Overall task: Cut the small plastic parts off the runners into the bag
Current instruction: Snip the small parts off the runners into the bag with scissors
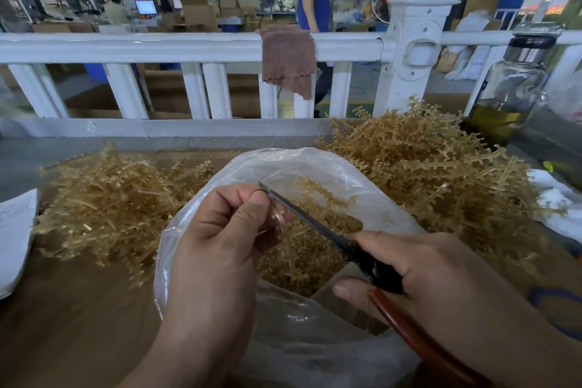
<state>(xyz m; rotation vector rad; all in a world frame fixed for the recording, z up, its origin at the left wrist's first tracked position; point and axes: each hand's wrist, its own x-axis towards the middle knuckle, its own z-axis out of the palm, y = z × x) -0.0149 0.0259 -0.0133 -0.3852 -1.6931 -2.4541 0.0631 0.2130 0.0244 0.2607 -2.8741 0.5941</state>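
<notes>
Closest to me, the right hand (419,264) grips the scissors (315,224) by their red-brown handles, with the blade tip at the left hand (220,239). That hand pinches a runner (278,217) between thumb and curled fingers over the open plastic bag (315,167). Small tan parts (315,264) lie inside the bag. Runner piles (104,208) flank it, and a glass bottle (516,85) holds yellowish liquid.

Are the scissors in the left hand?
No, the right hand grips the scissors; the left hand pinches a runner.
</notes>
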